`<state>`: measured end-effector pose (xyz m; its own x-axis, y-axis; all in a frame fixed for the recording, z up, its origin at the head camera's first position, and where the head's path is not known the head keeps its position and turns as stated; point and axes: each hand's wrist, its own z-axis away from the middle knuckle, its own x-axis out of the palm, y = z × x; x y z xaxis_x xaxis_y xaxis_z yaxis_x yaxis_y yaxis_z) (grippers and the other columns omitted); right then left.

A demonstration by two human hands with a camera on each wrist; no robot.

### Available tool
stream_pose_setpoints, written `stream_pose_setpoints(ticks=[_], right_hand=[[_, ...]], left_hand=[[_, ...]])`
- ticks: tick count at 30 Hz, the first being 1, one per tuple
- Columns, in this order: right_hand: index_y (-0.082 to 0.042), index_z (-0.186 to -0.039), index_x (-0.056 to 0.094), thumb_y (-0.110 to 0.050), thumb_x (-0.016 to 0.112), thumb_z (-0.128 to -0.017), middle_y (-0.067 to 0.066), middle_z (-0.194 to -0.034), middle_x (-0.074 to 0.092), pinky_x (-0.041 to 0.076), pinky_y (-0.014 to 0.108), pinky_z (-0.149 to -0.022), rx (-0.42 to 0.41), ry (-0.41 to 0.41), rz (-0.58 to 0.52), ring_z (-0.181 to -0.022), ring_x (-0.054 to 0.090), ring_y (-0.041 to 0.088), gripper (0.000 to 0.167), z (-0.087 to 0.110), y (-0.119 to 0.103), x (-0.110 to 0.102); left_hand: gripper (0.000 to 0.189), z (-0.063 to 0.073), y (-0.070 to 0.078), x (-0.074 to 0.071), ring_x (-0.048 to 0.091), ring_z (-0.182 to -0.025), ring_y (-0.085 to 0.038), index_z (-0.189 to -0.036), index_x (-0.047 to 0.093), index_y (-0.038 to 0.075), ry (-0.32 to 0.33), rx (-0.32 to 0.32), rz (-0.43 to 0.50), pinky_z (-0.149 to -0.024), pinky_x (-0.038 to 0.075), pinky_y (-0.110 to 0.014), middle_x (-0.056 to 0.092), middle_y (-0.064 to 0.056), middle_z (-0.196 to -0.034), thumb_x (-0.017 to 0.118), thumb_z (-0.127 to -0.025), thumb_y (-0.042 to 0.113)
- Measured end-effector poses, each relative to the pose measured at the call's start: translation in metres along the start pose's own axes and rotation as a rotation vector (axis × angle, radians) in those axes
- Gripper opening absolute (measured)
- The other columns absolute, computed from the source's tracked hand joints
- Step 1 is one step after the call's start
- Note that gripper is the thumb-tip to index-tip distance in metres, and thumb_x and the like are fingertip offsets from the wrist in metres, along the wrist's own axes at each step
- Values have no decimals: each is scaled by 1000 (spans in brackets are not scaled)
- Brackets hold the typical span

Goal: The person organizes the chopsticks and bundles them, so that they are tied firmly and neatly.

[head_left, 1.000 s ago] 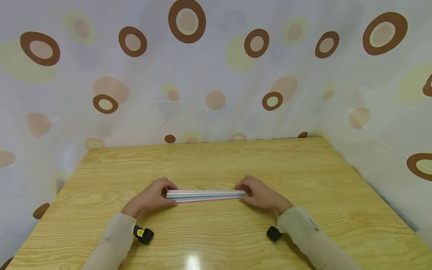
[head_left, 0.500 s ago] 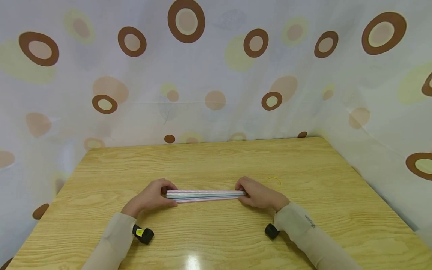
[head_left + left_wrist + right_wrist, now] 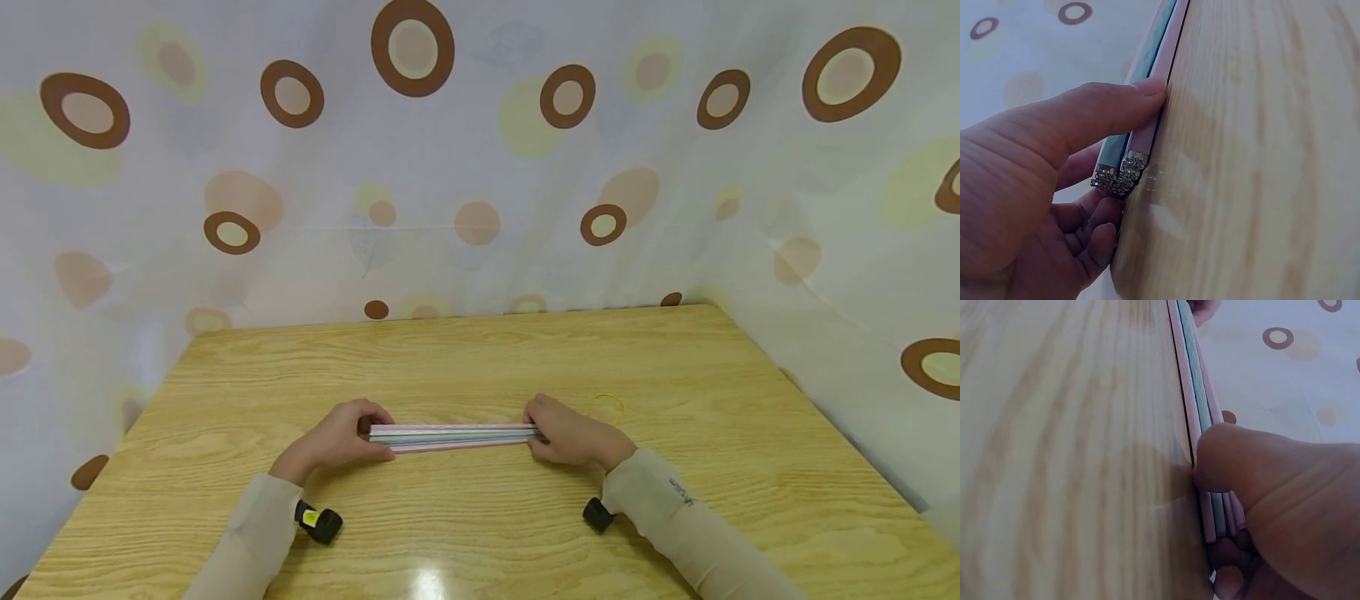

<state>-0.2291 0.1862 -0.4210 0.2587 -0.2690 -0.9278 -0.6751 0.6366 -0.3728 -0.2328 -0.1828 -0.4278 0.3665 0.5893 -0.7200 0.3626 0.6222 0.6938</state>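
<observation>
A bundle of several chopsticks [image 3: 457,435], pink, white and pale green, lies crosswise on the table. My left hand [image 3: 337,435] holds its left end between thumb and fingers. In the left wrist view that thumb presses along the pink and green chopsticks [image 3: 1159,65], whose ends are silvery and glittering. Round the right end, my right hand [image 3: 576,432] grips with the thumb at the near side and the fingers at the far side. From the right wrist the plain tips of the chopsticks [image 3: 1189,381] show under the thumb, close against the fingers.
Behind my right hand a thin yellow loop, like a rubber band [image 3: 622,405], lies on the wooden table [image 3: 465,358]. A patterned cloth [image 3: 480,150] hangs behind the table and along its right side. Each wrist wears a small black camera [image 3: 322,525].
My right hand has shifted a little leftward, and its fingers now cover more of the chopsticks' right end. The left hand keeps its place on the other end.
</observation>
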Motion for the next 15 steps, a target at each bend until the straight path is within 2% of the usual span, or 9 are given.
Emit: stream_pose_setpoints(ticks=[8, 15], right_hand=[[-6, -89, 50, -5, 55, -85, 3, -84, 41, 33, 25, -64, 36, 5, 152, -72, 33, 13, 7, -2, -12, -2], [-7, -88, 49, -4, 55, -83, 2, -83, 40, 31, 26, -65, 85, -43, 137, -71, 31, 14, 8, -3, -16, -4]], left_hand=[[39, 0, 1, -1, 46, -78, -17, -106, 68, 6, 13, -13, 1, -66, 38, -24, 57, -3, -90, 83, -76, 25], [39, 0, 0, 1, 45, -79, -16, -106, 69, 8, 18, -14, 0, -66, 38, -25, 57, -2, -90, 84, -74, 26]])
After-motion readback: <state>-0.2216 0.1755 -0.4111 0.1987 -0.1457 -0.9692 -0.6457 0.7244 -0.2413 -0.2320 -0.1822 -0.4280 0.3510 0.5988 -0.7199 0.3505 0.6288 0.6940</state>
